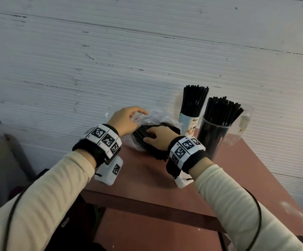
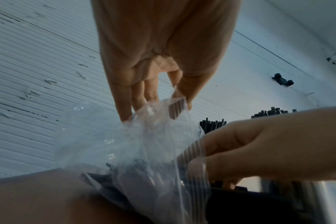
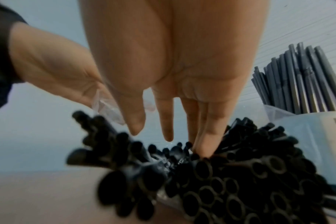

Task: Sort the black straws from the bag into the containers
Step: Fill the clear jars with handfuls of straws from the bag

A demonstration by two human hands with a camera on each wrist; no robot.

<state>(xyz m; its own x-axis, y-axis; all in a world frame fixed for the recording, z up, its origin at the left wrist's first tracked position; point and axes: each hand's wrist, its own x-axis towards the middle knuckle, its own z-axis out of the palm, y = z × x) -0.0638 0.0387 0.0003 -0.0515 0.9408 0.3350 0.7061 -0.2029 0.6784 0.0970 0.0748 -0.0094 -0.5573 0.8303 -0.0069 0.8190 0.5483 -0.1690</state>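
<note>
A clear plastic bag (image 1: pixel 158 115) full of black straws (image 1: pixel 141 132) lies on the brown table (image 1: pixel 147 180). My left hand (image 1: pixel 139 115) pinches the bag's open edge (image 2: pixel 175 106) between thumb and forefinger and holds it up. My right hand (image 1: pixel 152 136) reaches into the bag mouth, its fingers (image 3: pixel 203 141) fairly straight and digging into the straw ends (image 3: pixel 220 181); the thumb stands apart from them. A printed paper cup (image 1: pixel 190 124) and a clear cylinder (image 1: pixel 214 140) behind the bag both hold upright black straws.
A second clear container (image 1: pixel 245 122) stands at the back right against the white ribbed wall (image 1: pixel 110 60). The table's left edge runs close beside my left wrist. A grey object (image 1: pixel 0 160) sits lower left, off the table.
</note>
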